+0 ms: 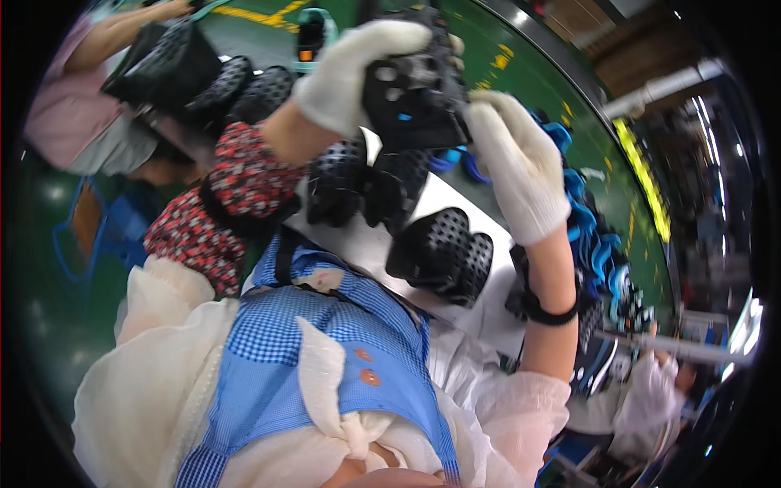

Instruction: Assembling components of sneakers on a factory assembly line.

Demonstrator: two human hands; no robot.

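Both my hands wear white knitted gloves and are raised at the top of the head view. My left hand [350, 77] grips a black moulded plastic piece with holes [411, 102], thumb across its near face and fingertips showing behind its far edge. At the piece's right edge, my right hand [521, 167] has its fingers pressed together on the corner; what lies between the fingertips is hidden. Below the piece, a pair of black perforated shells [443, 252] rests on a white tabletop [480, 313]. More black shells [366, 183] stand just under my left wrist.
Several black shells [244, 89] lie at the upper left, near a person in pink [81, 106]. Blue curved parts [582, 211] line the right side beyond my forearm. A blue-framed stand [81, 228] is on the green floor. Another person [651, 398] sits at the lower right.
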